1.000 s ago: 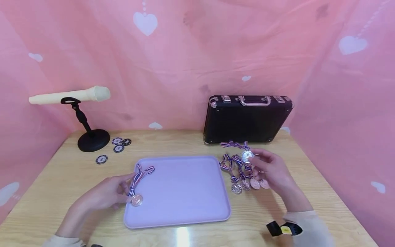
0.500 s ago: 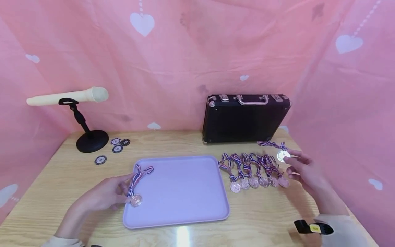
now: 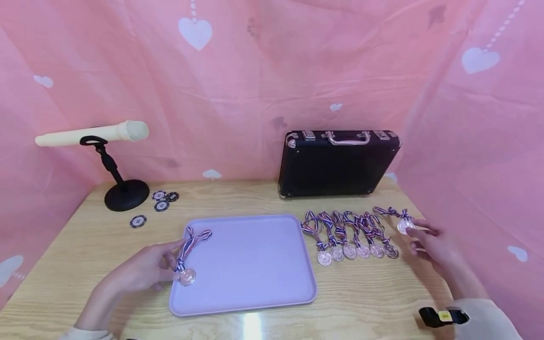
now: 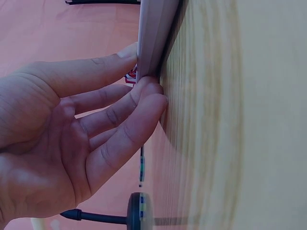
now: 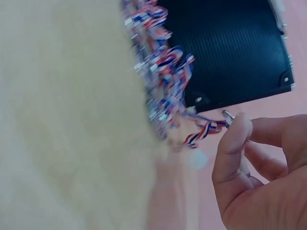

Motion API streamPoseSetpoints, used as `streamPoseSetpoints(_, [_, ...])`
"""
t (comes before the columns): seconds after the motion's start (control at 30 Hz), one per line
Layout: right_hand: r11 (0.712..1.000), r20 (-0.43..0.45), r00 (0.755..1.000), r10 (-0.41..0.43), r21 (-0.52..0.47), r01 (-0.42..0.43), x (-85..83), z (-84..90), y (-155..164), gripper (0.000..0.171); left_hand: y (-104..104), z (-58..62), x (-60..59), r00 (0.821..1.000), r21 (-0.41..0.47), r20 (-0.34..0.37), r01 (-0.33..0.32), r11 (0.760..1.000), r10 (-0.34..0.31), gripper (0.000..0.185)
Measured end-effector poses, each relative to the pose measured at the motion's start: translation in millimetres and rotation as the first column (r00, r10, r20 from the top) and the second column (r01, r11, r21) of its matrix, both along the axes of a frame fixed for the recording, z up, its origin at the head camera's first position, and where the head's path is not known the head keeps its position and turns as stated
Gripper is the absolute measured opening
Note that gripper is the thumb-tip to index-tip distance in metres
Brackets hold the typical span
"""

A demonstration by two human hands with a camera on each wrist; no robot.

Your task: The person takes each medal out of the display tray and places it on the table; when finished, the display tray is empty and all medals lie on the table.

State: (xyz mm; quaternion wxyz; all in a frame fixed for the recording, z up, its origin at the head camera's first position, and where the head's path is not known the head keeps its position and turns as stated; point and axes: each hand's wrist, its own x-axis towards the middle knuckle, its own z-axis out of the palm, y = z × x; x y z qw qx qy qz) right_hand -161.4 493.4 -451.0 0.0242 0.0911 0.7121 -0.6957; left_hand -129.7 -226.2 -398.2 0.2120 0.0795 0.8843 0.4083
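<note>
- A silver medal (image 3: 404, 226) on a striped ribbon is pinched at the fingertips of the right hand (image 3: 433, 245), just above the desk (image 3: 85, 245).
- Six medals (image 3: 354, 250) are laid in a row just left of that hand.
- Another medal (image 3: 187, 276) is held by the left hand (image 3: 144, 271) at the near edge of a lilac tray (image 3: 255, 264).

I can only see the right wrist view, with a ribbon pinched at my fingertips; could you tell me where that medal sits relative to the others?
Observer: The right hand holds its medal at the right end of a row of six medals on the table.
Operator: And the other hand, please?
Observer: The left hand holds another medal by its ribbon on the tray, at the tray's left edge.
</note>
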Motion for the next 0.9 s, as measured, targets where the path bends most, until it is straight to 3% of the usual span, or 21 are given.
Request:
streamPoseSetpoints(0.1, [0.999, 0.074, 0.997, -0.002, 0.046, -0.001, 27.0, 51.2, -48, 0.043, 1, 1.1, -0.2, 1.000, -0.002, 0.000, 0.003, 1.000, -0.003, 0.086])
streamPoseSetpoints(0.23, [0.981, 0.174, 0.984, -0.037, 0.193, 0.003, 41.9, 70.0, -69, 0.048, 1, 2.3, -0.8, 1.000, -0.004, 0.001, 0.005, 1.000, -0.005, 0.086])
streamPoseSetpoints(0.33, [0.952, 0.195, 0.980, -0.035, 0.305, -0.027, 42.3, 65.5, -65, 0.046, 2, 2.5, -1.3, 1.000, -0.001, 0.007, 0.000, 1.000, 0.000, 0.086])
streamPoseSetpoints(0.47, [0.882, 0.216, 0.975, -0.047, 0.467, -0.061, 38.4, 55.1, -56, 0.023, 1, 2.3, -1.9, 1.000, -0.005, 0.004, 0.008, 1.000, -0.008, 0.085])
streamPoseSetpoints(0.6, [0.811, 0.211, 0.976, -0.050, 0.579, -0.084, 39.5, 53.2, -58, 0.048, 0, 1.3, -2.2, 1.000, -0.006, 0.000, 0.014, 1.000, -0.014, 0.085])
streamPoseSetpoints(0.77, [0.743, 0.171, 0.984, -0.052, 0.664, -0.076, 41.6, 54.4, -65, 0.046, -1, 0.2, -1.2, 1.000, 0.019, -0.008, 0.020, 1.000, -0.020, 0.085])
streamPoseSetpoints(0.9, [0.716, 0.148, 0.987, -0.060, 0.695, -0.060, 41.7, 52.7, -66, 0.042, -1, 0.5, -0.6, 1.000, 0.025, -0.006, 0.022, 0.999, -0.022, 0.085])
